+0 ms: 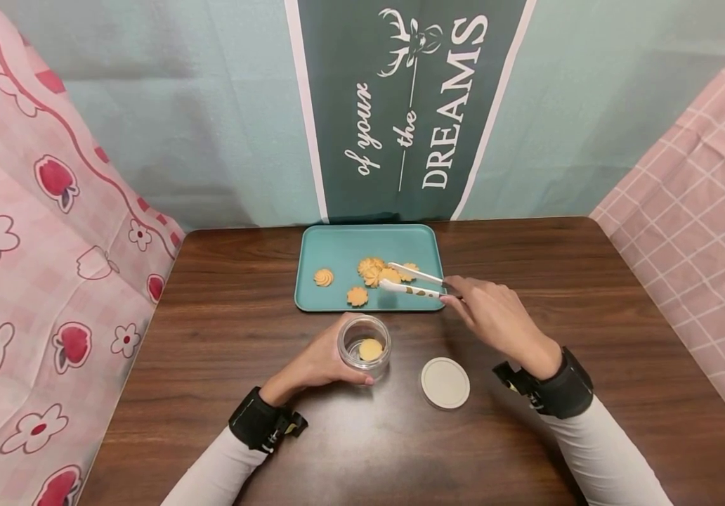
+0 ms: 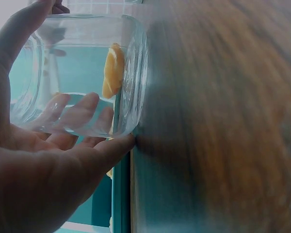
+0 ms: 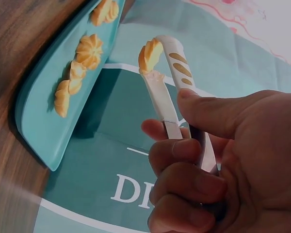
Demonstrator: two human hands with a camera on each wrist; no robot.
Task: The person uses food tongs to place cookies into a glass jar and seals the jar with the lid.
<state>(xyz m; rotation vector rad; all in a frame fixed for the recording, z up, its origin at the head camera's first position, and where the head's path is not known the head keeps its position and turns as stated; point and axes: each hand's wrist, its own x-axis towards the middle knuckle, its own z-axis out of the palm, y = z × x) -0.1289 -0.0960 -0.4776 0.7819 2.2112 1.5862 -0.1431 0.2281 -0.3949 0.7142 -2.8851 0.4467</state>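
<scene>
Tongs [image 1: 414,281], white, pinched in my right hand [image 1: 495,316], their tips closed on one cookie [image 3: 150,54] above the teal tray [image 1: 337,246], where more cookies [image 1: 357,296] lie. Glass jar [image 1: 364,342], open, one cookie inside, on the counter [image 1: 590,316] with my left hand [image 1: 315,362] curled around it. Lid [image 1: 445,382], white, flat beside the jar.

**Counts on the tabletop**

One tray [image 1: 337,246], one jar [image 1: 364,342], one lid [image 1: 445,382] and one pair of tongs [image 1: 414,281] are seen. About five cookies [image 1: 323,277] are counted on the tray, and one in the jar.
</scene>
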